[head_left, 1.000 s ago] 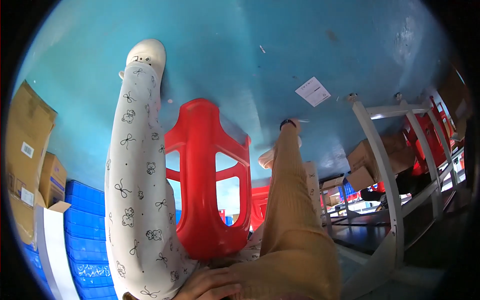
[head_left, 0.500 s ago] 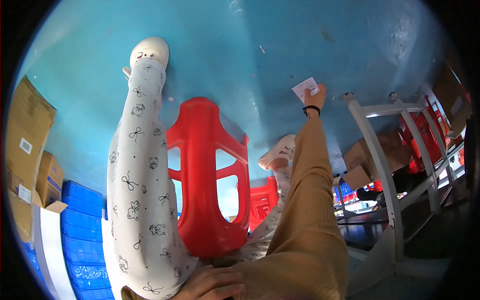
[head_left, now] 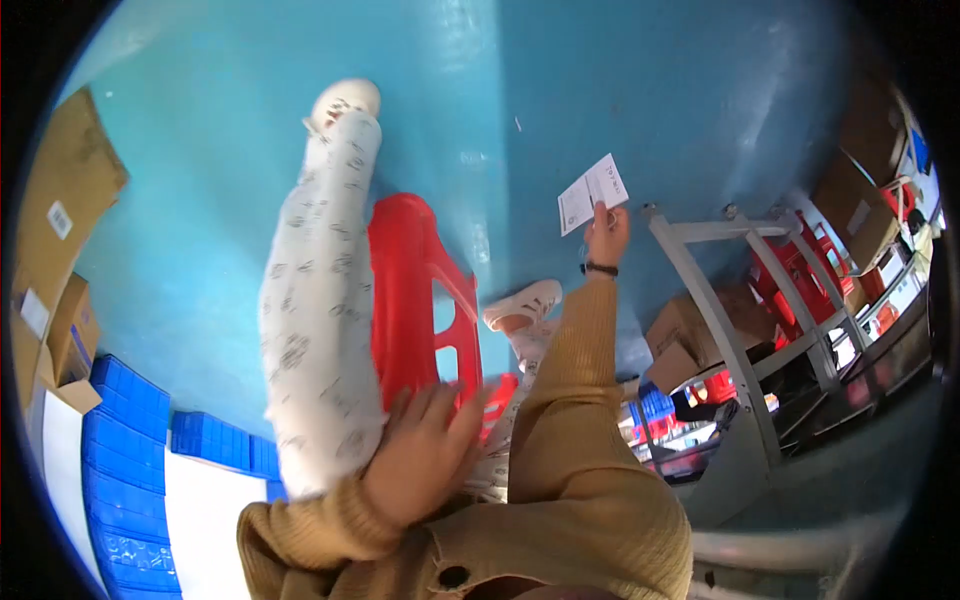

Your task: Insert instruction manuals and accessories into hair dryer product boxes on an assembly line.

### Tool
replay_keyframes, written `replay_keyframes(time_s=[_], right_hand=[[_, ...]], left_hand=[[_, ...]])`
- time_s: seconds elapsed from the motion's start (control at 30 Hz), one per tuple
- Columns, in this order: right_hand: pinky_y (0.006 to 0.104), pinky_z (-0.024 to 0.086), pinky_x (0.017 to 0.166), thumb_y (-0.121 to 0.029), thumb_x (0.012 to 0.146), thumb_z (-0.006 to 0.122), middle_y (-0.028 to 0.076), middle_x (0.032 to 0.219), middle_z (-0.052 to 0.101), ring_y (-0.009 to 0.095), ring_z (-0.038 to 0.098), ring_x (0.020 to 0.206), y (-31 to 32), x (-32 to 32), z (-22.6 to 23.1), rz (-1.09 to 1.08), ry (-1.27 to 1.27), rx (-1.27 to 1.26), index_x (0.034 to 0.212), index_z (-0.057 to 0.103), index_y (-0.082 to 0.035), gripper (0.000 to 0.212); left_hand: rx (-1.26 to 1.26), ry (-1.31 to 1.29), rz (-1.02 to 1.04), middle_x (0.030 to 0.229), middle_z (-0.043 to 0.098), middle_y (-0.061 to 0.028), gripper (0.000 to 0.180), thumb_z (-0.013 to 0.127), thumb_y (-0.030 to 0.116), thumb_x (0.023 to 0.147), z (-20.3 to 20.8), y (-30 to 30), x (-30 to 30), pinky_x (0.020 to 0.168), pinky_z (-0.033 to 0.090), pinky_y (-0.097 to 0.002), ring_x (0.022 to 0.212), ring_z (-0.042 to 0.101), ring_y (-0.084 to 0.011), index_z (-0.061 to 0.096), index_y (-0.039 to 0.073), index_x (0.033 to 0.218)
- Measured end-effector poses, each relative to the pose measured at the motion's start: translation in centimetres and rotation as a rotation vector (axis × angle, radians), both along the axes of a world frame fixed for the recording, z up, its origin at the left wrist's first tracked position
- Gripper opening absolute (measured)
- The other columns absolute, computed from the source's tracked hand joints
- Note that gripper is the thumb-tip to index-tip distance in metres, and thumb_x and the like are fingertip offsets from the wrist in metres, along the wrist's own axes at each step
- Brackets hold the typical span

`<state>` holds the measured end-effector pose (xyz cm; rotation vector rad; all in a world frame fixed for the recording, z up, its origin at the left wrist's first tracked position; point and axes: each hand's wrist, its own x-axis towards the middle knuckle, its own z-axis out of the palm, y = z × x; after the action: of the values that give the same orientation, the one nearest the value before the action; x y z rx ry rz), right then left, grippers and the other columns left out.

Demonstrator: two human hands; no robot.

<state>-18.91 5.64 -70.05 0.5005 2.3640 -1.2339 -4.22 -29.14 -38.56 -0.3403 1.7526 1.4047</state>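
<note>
A white printed paper slip (head_left: pixel 592 196) is pinched in my right hand (head_left: pixel 606 240), thumb on top, out over the blue floor. That arm, in a brown ribbed sleeve with a dark band at the wrist, is stretched forward. My left hand (head_left: pixel 425 455) is over my lap, fingers extended and holding nothing, slightly blurred. Just beyond it, between my legs, is a red plastic stool (head_left: pixel 405 300) with cut-out sides. Whether the left fingertips touch the stool I cannot tell.
A grey metal frame (head_left: pixel 715 330) stands to the right, with an open cardboard box (head_left: pixel 690 340) and red plastic items behind it. At the left are cardboard boxes (head_left: pixel 65 210) and stacked blue bins (head_left: pixel 125 450). A small white scrap (head_left: pixel 518 124) lies on the floor.
My left hand has risen from my lap and moved forward, its fingers extending. The slip has turned in my right hand and shows more of its face. My view has shifted.
</note>
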Motion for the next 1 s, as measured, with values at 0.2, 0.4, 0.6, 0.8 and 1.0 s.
replay_keyframes(time_s=[0.2,0.4,0.6,0.8,1.0], right_hand=[[0.0232,0.031,0.038,-0.005,0.089,0.059,0.006,0.078,0.058,0.01,0.041,0.043,-18.4,-0.4,21.8,-0.163,-0.093,-0.754,0.106,0.053,-0.003,0.018],[0.0337,0.052,0.081,-0.004,0.081,0.063,0.015,0.114,0.057,0.024,0.058,0.099,-22.3,3.0,36.4,0.032,0.014,-1.08,0.086,0.052,-0.007,0.012],[0.0236,0.045,0.068,0.002,0.08,0.059,0.002,0.084,0.06,0.01,0.056,0.077,-21.3,10.9,48.9,0.094,0.204,-0.737,0.082,0.058,-0.004,0.007],[0.0263,0.049,0.078,0.002,0.082,0.066,0.007,0.097,0.065,0.012,0.06,0.087,-16.2,17.8,54.6,0.025,0.376,-0.735,0.091,0.061,-0.002,0.011],[0.0278,0.049,0.082,0.004,0.081,0.066,0.01,0.103,0.065,0.014,0.061,0.093,-11.6,26.6,58.9,-0.094,0.715,-0.605,0.095,0.061,-0.002,0.016]], left_hand=[[-0.31,0.149,-0.572,0.118,0.055,-0.0155,0.052,0.064,0.018,0.078,0.5,6.4,5.3,0.096,0.042,-0.0526,0.117,0.051,-0.0309,0.05,0.007,0.127],[-0.055,0.274,-0.24,0.122,0.053,-0.016,0.052,0.061,0.024,0.082,6.3,4.5,4.5,0.096,0.042,-0.0505,0.119,0.05,-0.0316,0.048,0.007,0.129],[0.33,0.361,-0.025,0.126,0.051,-0.0166,0.053,0.058,0.03,0.086,11.5,5.3,2.4,0.097,0.043,-0.0484,0.121,0.048,-0.0323,0.046,0.006,0.132],[0.677,0.267,0.013,0.13,0.05,-0.0171,0.055,0.055,0.036,0.089,14.6,6.0,3.1,0.098,0.044,-0.0463,0.123,0.047,-0.033,0.044,0.006,0.134],[0.851,0.071,0.013,0.133,0.048,-0.0175,0.058,0.052,0.042,0.092,19.2,7.7,7.1,0.098,0.045,-0.0446,0.124,0.046,-0.0336,0.042,0.005,0.136]])
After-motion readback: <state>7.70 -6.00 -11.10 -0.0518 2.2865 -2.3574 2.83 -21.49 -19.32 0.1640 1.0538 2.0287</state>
